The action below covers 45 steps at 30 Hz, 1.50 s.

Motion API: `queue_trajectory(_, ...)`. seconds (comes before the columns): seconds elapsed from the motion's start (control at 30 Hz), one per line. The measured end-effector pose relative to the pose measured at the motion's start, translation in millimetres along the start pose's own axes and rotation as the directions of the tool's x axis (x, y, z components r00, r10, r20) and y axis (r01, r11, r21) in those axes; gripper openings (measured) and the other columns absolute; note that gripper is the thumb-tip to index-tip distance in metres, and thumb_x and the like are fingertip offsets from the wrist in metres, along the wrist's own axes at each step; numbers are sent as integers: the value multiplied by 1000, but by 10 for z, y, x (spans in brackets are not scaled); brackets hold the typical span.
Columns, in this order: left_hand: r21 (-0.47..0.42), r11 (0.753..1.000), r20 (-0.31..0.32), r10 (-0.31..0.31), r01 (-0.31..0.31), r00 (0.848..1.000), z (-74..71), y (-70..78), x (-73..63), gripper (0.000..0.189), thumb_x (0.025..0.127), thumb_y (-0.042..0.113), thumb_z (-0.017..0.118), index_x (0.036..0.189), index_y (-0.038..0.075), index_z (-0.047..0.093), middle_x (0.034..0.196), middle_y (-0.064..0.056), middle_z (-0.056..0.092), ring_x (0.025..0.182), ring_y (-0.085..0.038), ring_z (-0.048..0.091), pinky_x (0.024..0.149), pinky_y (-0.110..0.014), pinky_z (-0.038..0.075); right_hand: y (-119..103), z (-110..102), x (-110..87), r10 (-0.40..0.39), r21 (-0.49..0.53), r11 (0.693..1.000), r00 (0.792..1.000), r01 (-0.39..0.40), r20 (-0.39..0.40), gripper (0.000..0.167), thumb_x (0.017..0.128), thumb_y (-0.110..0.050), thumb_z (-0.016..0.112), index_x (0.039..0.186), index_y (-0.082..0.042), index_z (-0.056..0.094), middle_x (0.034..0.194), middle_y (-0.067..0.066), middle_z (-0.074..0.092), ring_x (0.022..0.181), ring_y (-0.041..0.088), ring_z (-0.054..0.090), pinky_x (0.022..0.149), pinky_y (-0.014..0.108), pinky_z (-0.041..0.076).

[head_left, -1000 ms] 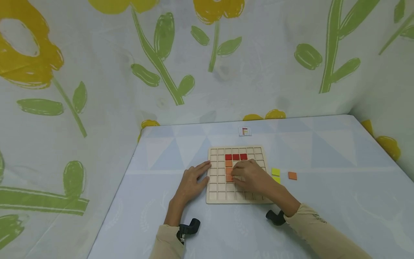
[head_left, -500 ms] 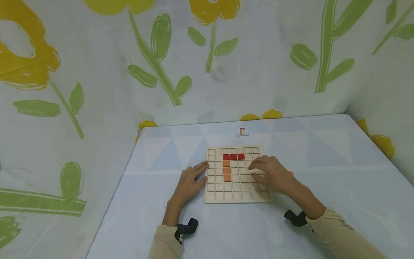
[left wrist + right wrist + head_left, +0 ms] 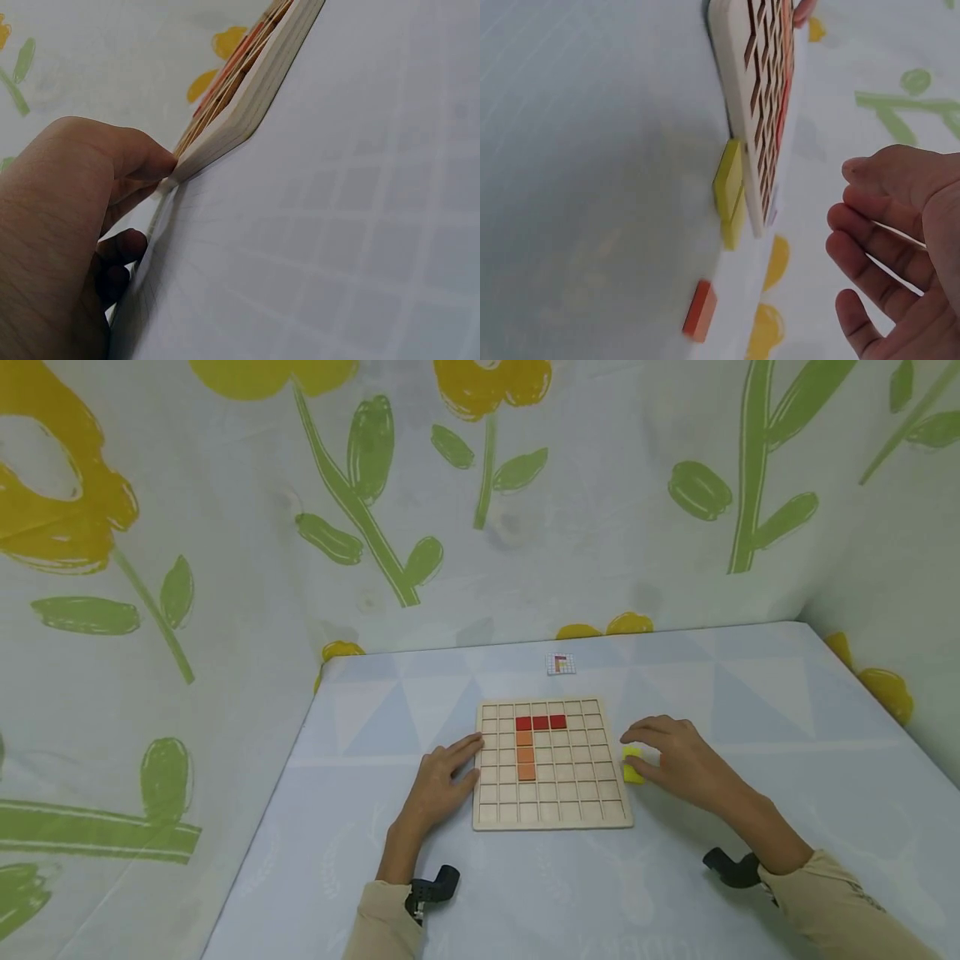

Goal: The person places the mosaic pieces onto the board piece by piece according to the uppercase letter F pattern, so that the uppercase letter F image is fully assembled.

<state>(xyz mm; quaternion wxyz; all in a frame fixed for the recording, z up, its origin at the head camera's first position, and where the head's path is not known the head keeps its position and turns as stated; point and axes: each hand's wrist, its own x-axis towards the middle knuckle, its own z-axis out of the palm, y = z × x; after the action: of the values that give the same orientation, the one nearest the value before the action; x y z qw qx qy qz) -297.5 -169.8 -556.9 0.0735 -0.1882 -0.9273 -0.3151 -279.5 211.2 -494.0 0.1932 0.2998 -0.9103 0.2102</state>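
Observation:
A wooden grid board (image 3: 558, 793) lies on the table with a row of red square tiles (image 3: 541, 723) and, below its left end, a column of orange tiles (image 3: 526, 754). My left hand (image 3: 438, 785) rests at the board's left edge, thumb tip against the rim in the left wrist view. To the right of the board, my right hand (image 3: 686, 768) hovers with thumb and fingers apart, nothing between them. Just under its fingertips lie two yellow tiles (image 3: 729, 180), right beside the board's edge. The right hand hides a loose orange tile (image 3: 700, 311) from the head view.
A small printed card (image 3: 561, 664) with a coloured grid pattern lies behind the board. Flower-patterned cloth walls (image 3: 570, 552) rise at the back and sides of the table (image 3: 360, 827). Each wrist wears a black camera mount (image 3: 437, 885).
My right hand has left the orange column and moved right, across the board to above the yellow tiles. The left hand has stayed at the board's left edge.

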Motion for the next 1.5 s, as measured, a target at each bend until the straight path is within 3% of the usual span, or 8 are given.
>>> queue_trajectory(0.1, -2, 1000, -7, 7, -7, 1000, -2, 11, 4, 48, 97, 24, 62, 145, 21, 56, 150, 12, 48, 109, -18, 56, 86, -40, 34, 70, -28, -61, -22, -18, 1000, 999, 21, -40, 30, 71, -1, 87, 98, -6, 75, 104, 8, 69, 99, 29, 64, 81, 50, 44)
queue_trajectory(0.27, 6, 1000, -7, 10, -10, 1000, 0, 18, 7, 48, 97, 24, 61, 145, 21, 56, 150, 12, 48, 97, -18, 54, 87, -42, 35, 168, -79, -173, 1, -22, 1000, 999, -2, -45, 29, 70, 0, 85, 97, -5, 75, 104, 10, 69, 99, 30, 64, 81, 51, 43)
queue_trajectory(0.5, -2, 1000, -9, -10, 10, 1000, 4, 31, -1, 48, 97, 24, 62, 144, 21, 57, 150, 13, 49, 110, -20, 57, 90, -44, 36, 278, -118, -281, 14, -62, 998, 999, -16, -32, 25, 73, -3, 86, 95, -6, 75, 101, 9, 69, 97, 30, 64, 79, 52, 42)
queue_trajectory(0.87, 14, 1000, -11, -4, 4, 1000, 8, 13, 2, 48, 97, 24, 62, 144, 22, 57, 149, 13, 49, 91, -14, 51, 83, -39, 34, 394, -123, -397, 95, -95, 991, 995, -93, 18, 29, 71, -5, 88, 97, -6, 75, 101, 10, 70, 97, 32, 63, 79, 55, 42)
queue_trajectory(1.5, -2, 1000, -9, -7, 7, 1000, 21, -7, 5, 49, 97, 25, 62, 146, 24, 56, 150, 18, 46, 95, -14, 52, 88, -42, 36, 503, -74, -396, 81, -107, 991, 994, -73, 71, 25, 72, -9, 89, 94, -13, 76, 94, 1, 70, 91, 27, 64, 76, 55, 41)
